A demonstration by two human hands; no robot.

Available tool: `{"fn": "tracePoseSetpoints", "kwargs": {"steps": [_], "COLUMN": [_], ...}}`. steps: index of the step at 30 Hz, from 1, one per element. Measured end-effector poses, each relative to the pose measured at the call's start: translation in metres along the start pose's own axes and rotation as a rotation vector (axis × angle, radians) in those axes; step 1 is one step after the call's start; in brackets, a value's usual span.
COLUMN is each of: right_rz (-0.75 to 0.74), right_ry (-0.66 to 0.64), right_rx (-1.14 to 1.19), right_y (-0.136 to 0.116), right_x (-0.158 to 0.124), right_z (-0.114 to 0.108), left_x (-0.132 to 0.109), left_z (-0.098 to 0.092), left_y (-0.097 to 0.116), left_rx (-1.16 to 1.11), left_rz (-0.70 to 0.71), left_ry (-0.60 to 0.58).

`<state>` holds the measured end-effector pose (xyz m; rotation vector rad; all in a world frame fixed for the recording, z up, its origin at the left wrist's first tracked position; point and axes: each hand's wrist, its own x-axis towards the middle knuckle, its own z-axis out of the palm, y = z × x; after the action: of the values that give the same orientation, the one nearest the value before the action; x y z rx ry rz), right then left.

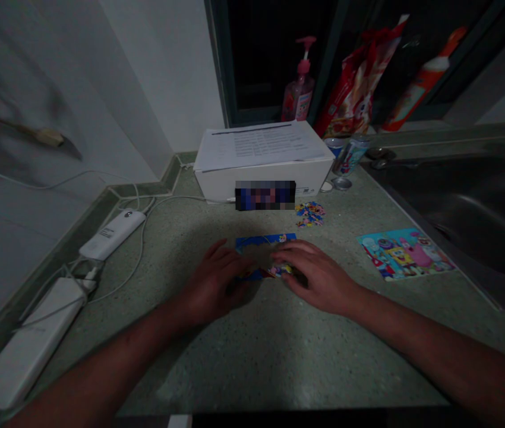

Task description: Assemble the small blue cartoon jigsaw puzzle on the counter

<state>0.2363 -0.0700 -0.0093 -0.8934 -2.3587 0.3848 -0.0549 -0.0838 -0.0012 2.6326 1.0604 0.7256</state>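
2 hands | L hand, R hand half-open, fingers over blue cartoon jigsaw section, pinch unclear | section flat on terrazzo counter, loose pieces near | light, stiff card, joins fragile: take by edges

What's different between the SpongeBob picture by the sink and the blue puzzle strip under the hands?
The SpongeBob picture lies uncovered, but the left hand and right hand cover much of the blue puzzle strip. The picture is broad; the strip is long and narrow. Both lie flat on the speckled countertop and are colourful.
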Motion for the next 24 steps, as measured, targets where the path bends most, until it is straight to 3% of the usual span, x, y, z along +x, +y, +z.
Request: {"fn": "tracePoseSetpoints", "kwargs": {"steps": [8, 17, 21, 24], "right_rz": [0.019, 0.029, 0.174, 0.3], "right_ry": [-0.047, -0.037, 0.079, 0.114], "right_rx": [-0.031, -0.063, -0.147, -0.227], "right_y": [-0.002, -0.004, 0.006, 0.016], "right_x": [0.002, 0.004, 0.002, 0.0], "right_z": [0.003, 0.0, -0.013, -0.022], "left_x": [0.004, 0.004, 0.001, 0.0], "left_z": [0.012, 0.013, 0.007, 0.001], "left_y": [0.0, 0.001, -0.01, -0.02], "left_rx": [0.025, -0.006, 0.037, 0.062], "left_rz": [-0.012, -0.051, -0.217, -0.33], "left_ry": [0.003, 0.025, 0.103, 0.048]}}
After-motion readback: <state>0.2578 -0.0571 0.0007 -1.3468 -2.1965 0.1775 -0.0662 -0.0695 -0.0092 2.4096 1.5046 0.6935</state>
